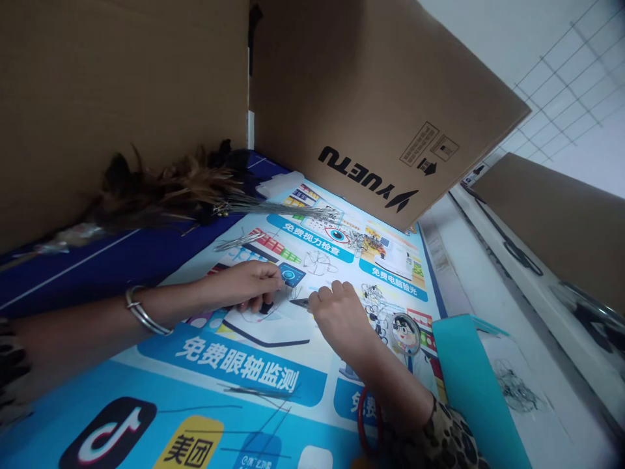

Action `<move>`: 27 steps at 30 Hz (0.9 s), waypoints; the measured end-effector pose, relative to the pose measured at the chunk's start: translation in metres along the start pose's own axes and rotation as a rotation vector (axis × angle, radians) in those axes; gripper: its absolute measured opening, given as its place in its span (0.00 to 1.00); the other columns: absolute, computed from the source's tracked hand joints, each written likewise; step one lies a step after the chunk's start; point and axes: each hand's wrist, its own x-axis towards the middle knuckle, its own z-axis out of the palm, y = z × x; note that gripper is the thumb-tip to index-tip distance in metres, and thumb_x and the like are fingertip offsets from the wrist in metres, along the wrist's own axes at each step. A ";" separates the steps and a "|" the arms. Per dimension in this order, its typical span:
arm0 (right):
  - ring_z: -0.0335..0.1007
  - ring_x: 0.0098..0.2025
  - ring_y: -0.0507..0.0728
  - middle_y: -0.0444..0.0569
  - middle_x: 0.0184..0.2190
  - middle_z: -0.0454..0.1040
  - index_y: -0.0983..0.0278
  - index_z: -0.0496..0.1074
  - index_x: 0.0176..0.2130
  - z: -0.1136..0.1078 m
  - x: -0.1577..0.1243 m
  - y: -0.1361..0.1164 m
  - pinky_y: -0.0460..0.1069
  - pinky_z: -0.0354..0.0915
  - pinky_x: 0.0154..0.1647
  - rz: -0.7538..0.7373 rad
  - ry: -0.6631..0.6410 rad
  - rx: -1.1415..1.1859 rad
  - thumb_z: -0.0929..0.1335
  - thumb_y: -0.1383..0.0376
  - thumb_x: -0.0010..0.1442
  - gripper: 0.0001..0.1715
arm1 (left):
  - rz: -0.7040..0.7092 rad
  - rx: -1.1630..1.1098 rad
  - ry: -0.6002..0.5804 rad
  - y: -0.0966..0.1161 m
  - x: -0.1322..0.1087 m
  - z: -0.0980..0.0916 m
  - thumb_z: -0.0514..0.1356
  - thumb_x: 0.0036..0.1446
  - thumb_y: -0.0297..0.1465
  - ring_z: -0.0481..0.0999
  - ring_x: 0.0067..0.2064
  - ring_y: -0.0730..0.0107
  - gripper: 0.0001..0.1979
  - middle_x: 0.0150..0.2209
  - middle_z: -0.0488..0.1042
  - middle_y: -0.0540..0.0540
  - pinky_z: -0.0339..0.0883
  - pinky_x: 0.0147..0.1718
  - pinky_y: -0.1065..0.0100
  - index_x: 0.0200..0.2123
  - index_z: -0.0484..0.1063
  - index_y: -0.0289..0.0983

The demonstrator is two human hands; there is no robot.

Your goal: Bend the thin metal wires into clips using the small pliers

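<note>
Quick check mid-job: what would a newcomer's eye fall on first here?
Probably the big brown cardboard at the back, with its upside-down YUETU lettering. Then the bright blue printed sheet beneath the hands, the right hand holding a dark pointed tool near the left hand. Brown feathers lie heaped at the far left.

Head-worn view, facing forward and down, close above both hands [254, 284] [340, 318]
</note>
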 end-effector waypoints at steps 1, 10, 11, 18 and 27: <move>0.65 0.36 0.61 0.51 0.32 0.73 0.66 0.71 0.37 0.000 -0.001 0.000 0.54 0.56 0.35 0.001 0.002 0.006 0.65 0.68 0.66 0.06 | 0.003 -0.008 -0.009 -0.002 0.001 -0.001 0.57 0.56 0.43 0.69 0.19 0.73 0.13 0.25 0.71 0.51 0.56 0.14 0.75 0.31 0.66 0.38; 0.68 0.38 0.58 0.49 0.34 0.76 0.63 0.73 0.37 0.008 -0.024 0.010 0.51 0.55 0.38 0.063 -0.057 0.165 0.67 0.57 0.65 0.12 | 0.010 -0.049 -0.027 -0.013 0.006 -0.003 0.57 0.58 0.41 0.69 0.20 0.73 0.11 0.26 0.72 0.50 0.55 0.14 0.75 0.32 0.67 0.39; 0.68 0.38 0.57 0.48 0.34 0.76 0.63 0.73 0.37 0.006 -0.026 0.013 0.51 0.55 0.38 0.068 -0.068 0.175 0.67 0.56 0.66 0.13 | 0.006 -0.036 -0.018 -0.014 0.005 -0.003 0.56 0.58 0.41 0.69 0.20 0.73 0.11 0.26 0.72 0.50 0.55 0.14 0.75 0.32 0.67 0.39; 0.69 0.39 0.58 0.49 0.35 0.76 0.63 0.74 0.38 -0.002 -0.029 0.022 0.51 0.56 0.38 0.114 -0.118 0.182 0.65 0.55 0.67 0.16 | -0.007 0.011 -0.007 -0.009 0.001 -0.001 0.55 0.60 0.44 0.69 0.21 0.72 0.14 0.26 0.73 0.50 0.57 0.15 0.74 0.32 0.67 0.39; 0.67 0.41 0.62 0.52 0.36 0.75 0.64 0.74 0.41 -0.002 -0.031 0.002 0.54 0.56 0.41 0.072 -0.081 0.106 0.66 0.59 0.67 0.11 | 0.003 0.006 -0.017 -0.001 -0.006 0.000 0.55 0.60 0.45 0.70 0.22 0.72 0.16 0.27 0.73 0.49 0.58 0.16 0.74 0.33 0.68 0.38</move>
